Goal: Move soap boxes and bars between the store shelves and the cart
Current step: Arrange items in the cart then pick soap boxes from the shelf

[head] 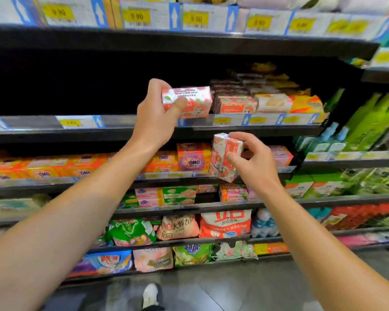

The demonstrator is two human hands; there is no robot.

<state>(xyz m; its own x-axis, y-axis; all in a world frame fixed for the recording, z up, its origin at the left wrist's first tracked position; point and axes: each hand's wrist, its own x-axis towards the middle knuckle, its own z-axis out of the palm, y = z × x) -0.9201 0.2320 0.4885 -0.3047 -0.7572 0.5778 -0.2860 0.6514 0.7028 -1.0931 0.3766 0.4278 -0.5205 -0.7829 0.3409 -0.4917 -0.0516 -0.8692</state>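
My left hand (157, 115) grips a pink and white soap box (195, 99) at the front edge of the second shelf (121, 129), just left of a row of matching soap boxes (236, 104). My right hand (254, 162) holds a second pink and white soap box (222, 160) upright, lower down and in front of the shelf below. The shelf space left of the first box is dark and looks bare. No cart is in view.
Orange OMO boxes (191, 160) fill the third shelf. Lower shelves carry soap packs and detergent bags (225, 223). Green boxes (373, 122) stand at right. Price tags (137, 16) line the top shelf. My white shoe (151, 295) is on the grey floor.
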